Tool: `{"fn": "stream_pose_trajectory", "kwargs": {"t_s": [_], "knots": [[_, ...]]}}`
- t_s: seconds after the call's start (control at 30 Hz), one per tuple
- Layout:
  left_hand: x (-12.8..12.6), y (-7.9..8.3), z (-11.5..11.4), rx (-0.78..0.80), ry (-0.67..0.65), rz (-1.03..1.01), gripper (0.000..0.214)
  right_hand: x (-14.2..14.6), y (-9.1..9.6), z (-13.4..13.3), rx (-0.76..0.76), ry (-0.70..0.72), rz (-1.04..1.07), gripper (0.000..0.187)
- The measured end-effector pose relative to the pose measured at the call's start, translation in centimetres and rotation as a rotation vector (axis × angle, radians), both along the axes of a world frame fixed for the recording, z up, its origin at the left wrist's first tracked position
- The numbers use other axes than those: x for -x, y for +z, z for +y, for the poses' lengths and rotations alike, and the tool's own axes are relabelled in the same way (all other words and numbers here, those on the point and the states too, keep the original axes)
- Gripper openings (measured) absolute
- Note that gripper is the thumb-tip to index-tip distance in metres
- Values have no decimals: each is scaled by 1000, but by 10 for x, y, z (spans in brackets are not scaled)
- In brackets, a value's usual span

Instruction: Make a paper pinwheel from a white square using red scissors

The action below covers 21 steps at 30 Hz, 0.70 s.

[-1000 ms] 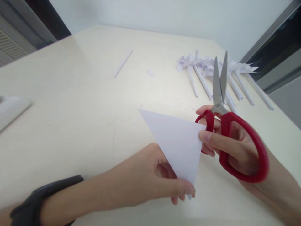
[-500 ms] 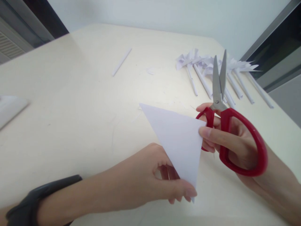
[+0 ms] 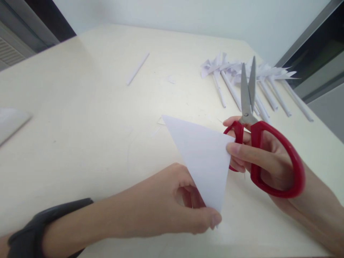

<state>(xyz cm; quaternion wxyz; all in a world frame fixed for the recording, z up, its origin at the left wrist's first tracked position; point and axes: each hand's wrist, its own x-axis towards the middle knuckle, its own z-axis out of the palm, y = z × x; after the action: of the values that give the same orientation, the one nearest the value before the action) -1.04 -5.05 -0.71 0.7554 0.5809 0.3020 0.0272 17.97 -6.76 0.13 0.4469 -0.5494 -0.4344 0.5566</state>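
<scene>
A white paper folded into a triangle [image 3: 200, 157] is held just above the cream table [image 3: 80, 125]. My left hand [image 3: 172, 204] pinches its lower corner between thumb and fingers. My right hand [image 3: 258, 157] has its fingers through the red handles of a pair of scissors [image 3: 258, 143], whose steel blades point away from me, slightly apart. My right thumb also presses the right corner of the triangle. A black band sits on my left wrist [image 3: 43, 225].
Several rolled white paper sticks with paper flower-like tops [image 3: 242, 79] lie at the far right of the table. One single rolled stick [image 3: 137, 68] lies at the far middle. A flat white thing [image 3: 10, 122] shows at the left edge. Small paper scraps [image 3: 161, 123] dot the table.
The paper and both hands have barely shifted. My left fingers tightened their pinch on the lower corner, and the scissor blades closed a little.
</scene>
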Motion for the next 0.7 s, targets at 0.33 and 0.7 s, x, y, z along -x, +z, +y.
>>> {"fn": "stream_pose_trajectory", "kwargs": {"t_s": [0.33, 0.7], "knots": [[-3, 3, 4, 289, 130, -5, 10, -6, 6, -1, 35, 78, -53, 22], [-12, 26, -4, 169, 377, 144, 11, -4, 13, -9, 156, 241, -24, 32]]}}
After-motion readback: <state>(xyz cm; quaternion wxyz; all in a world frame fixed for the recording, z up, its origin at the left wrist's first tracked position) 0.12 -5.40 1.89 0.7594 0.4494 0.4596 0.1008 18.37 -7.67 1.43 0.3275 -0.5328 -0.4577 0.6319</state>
